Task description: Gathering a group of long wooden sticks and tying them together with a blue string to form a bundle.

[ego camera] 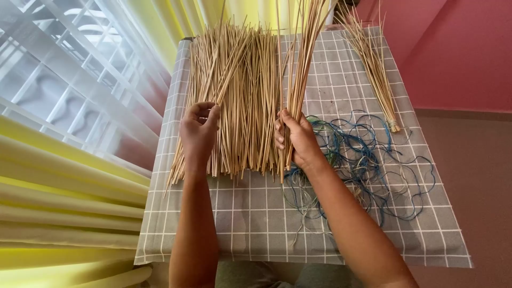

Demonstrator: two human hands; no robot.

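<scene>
A wide pile of thin pale sticks (240, 90) lies spread on a table under a grey checked cloth (256, 224). My left hand (198, 133) rests on the pile's left part, its fingers curled and pinching at a few sticks. My right hand (298, 140) grips a bunch of the same sticks (302, 64) near its lower end, held upright and leaning away from me. To the right of that hand lies a tangle of blue and green thread (368, 154).
A tied bundle of sticks (376, 74) lies at the far right of the cloth. White sheer and yellow curtains (69, 176) hang along the left, with a window grille behind. A red wall (458, 53) stands at the right, brown floor below it.
</scene>
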